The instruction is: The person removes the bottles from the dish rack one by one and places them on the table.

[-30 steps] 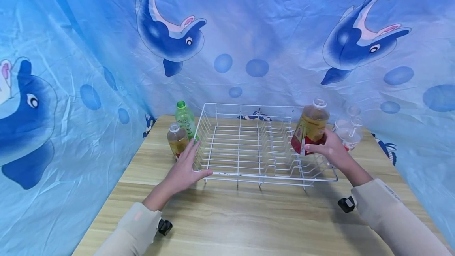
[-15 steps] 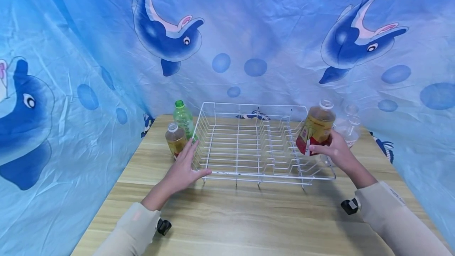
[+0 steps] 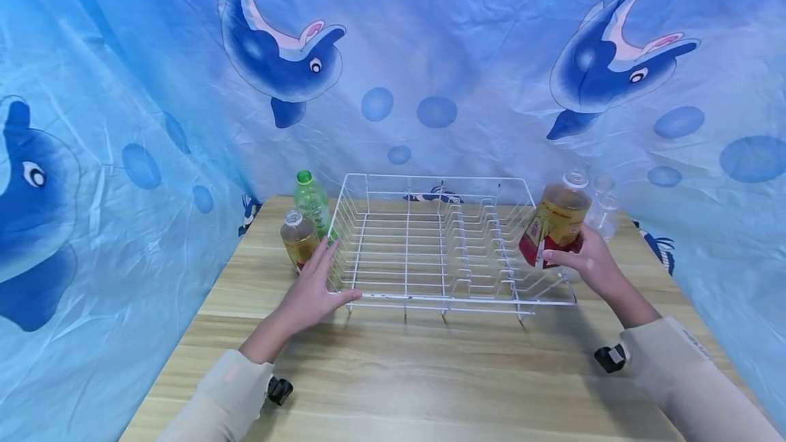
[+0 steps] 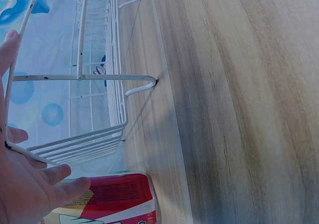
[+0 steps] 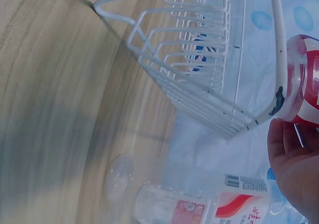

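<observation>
My right hand (image 3: 594, 259) grips a plastic bottle (image 3: 560, 215) with an amber upper part and a yellow and red label. The bottle is held slightly tilted at the right end of a white wire dish rack (image 3: 424, 300). In the right wrist view, the bottle's pinkish base (image 5: 297, 79) shows past the rack's rim. My left hand (image 3: 310, 295) rests on the rack's front left corner, fingers spread and fairly straight, thumb along the front rim. Beside those fingers, outside the rack, stand a similar amber bottle (image 3: 299, 237) and a green bottle (image 3: 312, 202).
Clear bottles (image 3: 603, 213) stand beyond the rack's right end, partly hidden by my right hand and its bottle; one shows a red and white label (image 5: 241, 201). The rack stands on a wooden table (image 3: 393, 374). A blue dolphin-print curtain (image 3: 454, 39) hangs close behind.
My right hand has moved to the right with the bottle, from over the rack's slots to its right end. The left hand has stayed on the rack's corner. The head view has shifted slightly.
</observation>
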A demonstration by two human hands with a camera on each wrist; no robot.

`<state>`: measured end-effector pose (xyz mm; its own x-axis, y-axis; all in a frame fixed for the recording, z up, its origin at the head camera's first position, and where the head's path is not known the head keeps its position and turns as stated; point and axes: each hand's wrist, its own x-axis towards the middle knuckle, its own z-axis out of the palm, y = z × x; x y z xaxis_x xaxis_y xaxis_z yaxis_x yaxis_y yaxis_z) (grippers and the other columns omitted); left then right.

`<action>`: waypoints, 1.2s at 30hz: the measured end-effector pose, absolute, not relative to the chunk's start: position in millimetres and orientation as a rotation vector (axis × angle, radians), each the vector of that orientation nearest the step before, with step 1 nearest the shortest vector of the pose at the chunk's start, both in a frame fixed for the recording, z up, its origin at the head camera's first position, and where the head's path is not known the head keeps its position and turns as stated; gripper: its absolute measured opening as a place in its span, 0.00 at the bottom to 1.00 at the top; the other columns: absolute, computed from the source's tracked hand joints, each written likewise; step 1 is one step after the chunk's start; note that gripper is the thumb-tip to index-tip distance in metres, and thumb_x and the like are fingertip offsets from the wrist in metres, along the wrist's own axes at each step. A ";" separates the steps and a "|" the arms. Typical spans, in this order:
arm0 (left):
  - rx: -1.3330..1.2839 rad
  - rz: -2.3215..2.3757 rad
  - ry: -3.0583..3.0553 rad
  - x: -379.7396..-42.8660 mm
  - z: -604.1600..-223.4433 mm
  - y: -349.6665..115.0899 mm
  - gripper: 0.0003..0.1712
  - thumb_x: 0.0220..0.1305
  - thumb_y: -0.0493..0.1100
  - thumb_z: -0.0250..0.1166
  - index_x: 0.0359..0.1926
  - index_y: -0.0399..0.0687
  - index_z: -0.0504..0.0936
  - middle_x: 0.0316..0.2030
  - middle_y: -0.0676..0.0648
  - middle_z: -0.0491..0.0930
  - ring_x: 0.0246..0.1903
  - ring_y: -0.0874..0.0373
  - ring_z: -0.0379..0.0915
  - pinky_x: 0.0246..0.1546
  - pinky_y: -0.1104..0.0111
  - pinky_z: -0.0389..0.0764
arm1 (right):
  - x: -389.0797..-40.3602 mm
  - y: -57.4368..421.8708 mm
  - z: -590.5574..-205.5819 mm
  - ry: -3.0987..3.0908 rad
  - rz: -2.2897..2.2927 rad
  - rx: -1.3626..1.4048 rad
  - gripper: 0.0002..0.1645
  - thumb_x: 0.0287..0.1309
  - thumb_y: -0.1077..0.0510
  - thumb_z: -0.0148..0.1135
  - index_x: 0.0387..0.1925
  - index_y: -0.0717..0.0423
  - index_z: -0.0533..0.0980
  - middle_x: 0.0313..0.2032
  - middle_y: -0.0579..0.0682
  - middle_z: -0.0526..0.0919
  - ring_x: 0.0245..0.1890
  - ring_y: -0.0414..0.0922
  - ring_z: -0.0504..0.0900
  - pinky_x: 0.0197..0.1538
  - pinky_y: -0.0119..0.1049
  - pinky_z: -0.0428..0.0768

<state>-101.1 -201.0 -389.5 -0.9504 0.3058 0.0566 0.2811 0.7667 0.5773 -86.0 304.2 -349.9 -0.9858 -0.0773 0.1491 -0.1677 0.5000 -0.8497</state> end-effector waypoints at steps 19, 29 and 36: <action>0.510 0.939 2.920 -103.8 -391.7 -202.5 0.67 0.54 0.78 0.65 0.82 0.55 0.41 0.80 0.39 0.35 0.76 0.35 0.39 0.67 0.33 0.56 | -70.2 325.6 -355.1 -2.638 1.456 0.127 0.42 0.66 0.54 0.64 0.73 0.65 0.56 0.64 0.65 0.69 0.53 0.37 0.71 0.47 0.18 0.75; 0.517 0.932 2.922 -106.2 -391.0 -202.3 0.67 0.54 0.75 0.67 0.81 0.52 0.43 0.80 0.39 0.35 0.76 0.34 0.39 0.66 0.33 0.56 | -65.7 335.3 -355.2 -2.620 1.457 0.080 0.40 0.66 0.57 0.64 0.72 0.66 0.58 0.63 0.68 0.71 0.49 0.29 0.73 0.45 0.17 0.76; 0.515 0.939 2.908 -106.3 -390.2 -202.7 0.68 0.53 0.78 0.65 0.82 0.53 0.43 0.80 0.39 0.35 0.76 0.34 0.39 0.66 0.32 0.55 | -60.8 340.7 -356.0 -2.628 1.441 0.069 0.42 0.66 0.56 0.64 0.73 0.68 0.56 0.64 0.69 0.69 0.50 0.30 0.71 0.45 0.17 0.76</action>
